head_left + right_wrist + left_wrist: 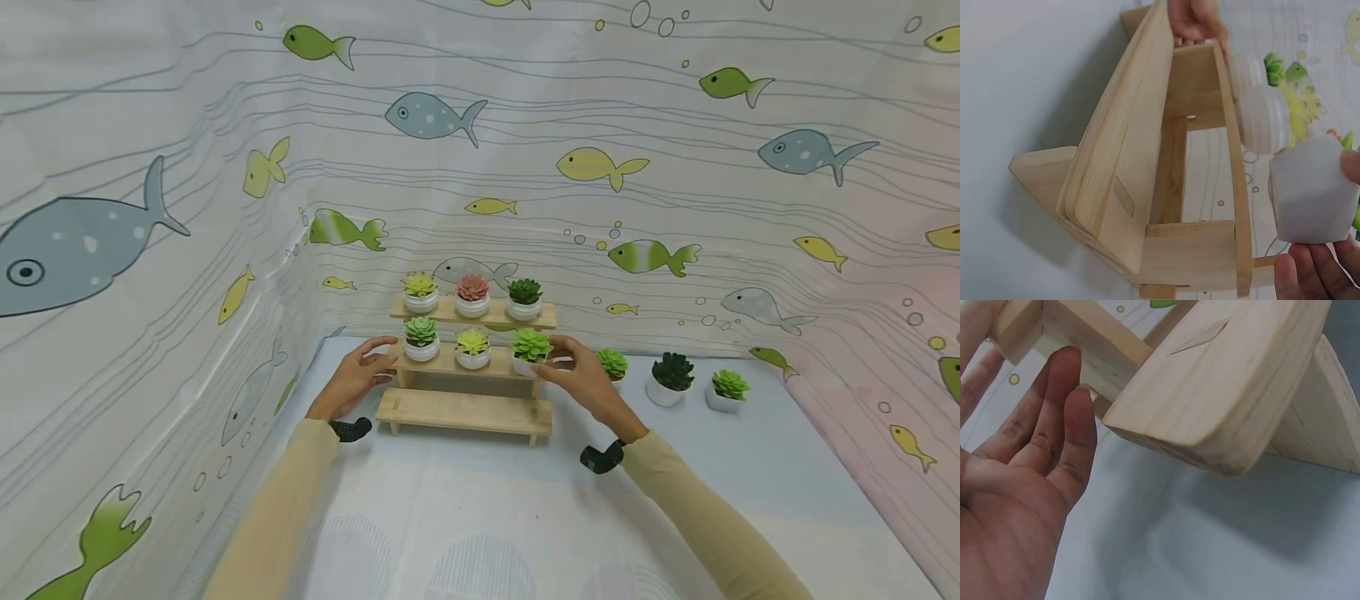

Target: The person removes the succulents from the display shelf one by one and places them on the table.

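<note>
A three-tier wooden plant stand (465,408) stands against the back wall. At the right end of its middle tier, my right hand (581,375) pinches the white pot of a bright green succulent (531,343). In the right wrist view, thumb and fingers hold this white pot (1313,190) from two sides. My left hand (356,379) grips the left end of the same tier, with several fingers (1075,419) loosely bent below the board. Beside the held pot sit a yellow succulent (472,348) and a pale green succulent (422,340).
The top tier bears a yellow succulent (420,292), a pink succulent (472,296) and a dark green succulent (524,298). Right of the stand, on the pale cloth, are a green succulent (613,364), a dark succulent (670,379) and another green succulent (726,390).
</note>
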The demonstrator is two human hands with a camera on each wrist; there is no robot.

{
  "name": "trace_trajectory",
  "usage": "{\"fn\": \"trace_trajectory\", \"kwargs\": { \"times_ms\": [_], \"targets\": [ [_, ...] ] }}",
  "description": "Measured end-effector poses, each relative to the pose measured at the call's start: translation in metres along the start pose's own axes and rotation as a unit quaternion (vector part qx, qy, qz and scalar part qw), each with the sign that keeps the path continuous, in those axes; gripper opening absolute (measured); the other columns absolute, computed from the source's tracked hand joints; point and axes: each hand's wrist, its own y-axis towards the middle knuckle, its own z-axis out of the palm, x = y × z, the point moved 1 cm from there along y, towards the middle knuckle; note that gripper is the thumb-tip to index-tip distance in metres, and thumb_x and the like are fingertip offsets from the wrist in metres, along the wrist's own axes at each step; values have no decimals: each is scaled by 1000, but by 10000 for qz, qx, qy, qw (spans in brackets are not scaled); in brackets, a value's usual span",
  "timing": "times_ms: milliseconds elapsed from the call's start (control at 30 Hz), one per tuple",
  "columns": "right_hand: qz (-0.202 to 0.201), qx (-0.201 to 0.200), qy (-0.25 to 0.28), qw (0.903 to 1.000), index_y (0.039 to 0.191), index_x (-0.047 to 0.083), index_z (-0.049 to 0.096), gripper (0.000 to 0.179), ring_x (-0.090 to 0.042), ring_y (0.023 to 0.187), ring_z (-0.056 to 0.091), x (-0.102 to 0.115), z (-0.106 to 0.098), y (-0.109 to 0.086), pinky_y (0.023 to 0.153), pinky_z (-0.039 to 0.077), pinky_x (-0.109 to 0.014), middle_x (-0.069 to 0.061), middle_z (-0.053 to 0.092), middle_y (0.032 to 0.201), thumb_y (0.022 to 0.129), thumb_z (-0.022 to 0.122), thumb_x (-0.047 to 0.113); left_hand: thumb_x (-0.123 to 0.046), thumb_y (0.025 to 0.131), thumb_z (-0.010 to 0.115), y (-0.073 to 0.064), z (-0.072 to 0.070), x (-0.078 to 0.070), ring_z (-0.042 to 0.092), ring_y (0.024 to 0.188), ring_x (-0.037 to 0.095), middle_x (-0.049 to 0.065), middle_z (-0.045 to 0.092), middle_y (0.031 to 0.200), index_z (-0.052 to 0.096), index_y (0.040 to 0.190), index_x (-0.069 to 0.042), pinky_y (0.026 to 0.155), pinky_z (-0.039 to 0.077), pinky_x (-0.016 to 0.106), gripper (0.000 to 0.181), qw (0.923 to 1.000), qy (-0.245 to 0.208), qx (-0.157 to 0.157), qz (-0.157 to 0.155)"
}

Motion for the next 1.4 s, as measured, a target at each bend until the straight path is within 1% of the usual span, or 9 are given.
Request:
{"fn": "trace_trajectory", "kwargs": {
  "times_ms": [67,267,300,400,600,700,933,1200,1400],
  "targets": [
    [21,19,12,10000,152,8,47,75,-35,123,59,0,-1,-1,97,55,-45,-16,58,133,92,80,37,-31,99,72,-1,1,-1,66,105,25,6,67,114,48,151,-16,108,42,60,59,10000,13,5,-20],
    [15,26,-42,10000,153,7,45,76,-34,121,60,-2,-6,-4,96,56,-42,-16,56,136,92,80,37,-31,100,72,-1,1,-1,65,104,26,7,67,113,47,152,-17,108,41,61,59,10000,8,42,-1],
    [-14,35,-28,10000,152,8,45,78,-32,121,61,-3,-8,-5,95,56,-41,-15,56,136,91,81,39,-30,100,72,-1,1,-1,66,104,25,7,67,112,48,151,-17,108,42,61,58,10000,-16,32,6],
    [-61,84,-8,9999,153,8,44,77,-33,121,61,-5,-11,-6,95,56,-40,-15,55,139,92,80,38,-29,99,72,-1,1,0,66,103,24,6,68,110,50,149,-18,107,42,61,55,10000,-76,8,14],
    [17,57,-4,10000,152,10,46,76,-31,122,61,-7,-17,-10,96,56,-39,-13,54,140,91,80,41,-29,99,72,-1,2,-1,66,102,24,6,68,108,51,148,-19,101,51,50,54,10000,-38,-35,24],
    [33,47,-28,10000,152,10,46,78,-31,122,61,-6,-20,-12,96,56,-39,-13,54,141,90,81,43,-30,99,73,-1,2,-2,66,103,24,6,68,109,52,147,-20,100,52,48,54,10000,-16,-55,-13],
    [33,35,-112,9999,152,8,45,79,-31,122,61,-7,-25,-17,95,56,-38,-14,52,143,90,81,42,-31,99,73,-4,4,-4,65,104,25,7,67,110,49,149,-19,107,44,58,57,10000,-21,-21,-62],
    [-38,-48,-199,9998,151,7,46,78,-32,121,62,-10,-34,-23,95,56,-39,-15,54,141,91,81,41,-32,99,72,-4,3,-5,65,104,24,5,68,108,49,149,-19,106,45,58,57,10000,1,19,3],
    [-20,-72,-250,9997,153,6,44,79,-32,122,60,-15,-39,-27,97,55,-39,-15,51,145,91,81,40,-31,99,72,-4,3,-4,65,104,24,5,67,109,48,150,-19,107,44,58,57,10000,-7,-20,-29]
  ]
}}
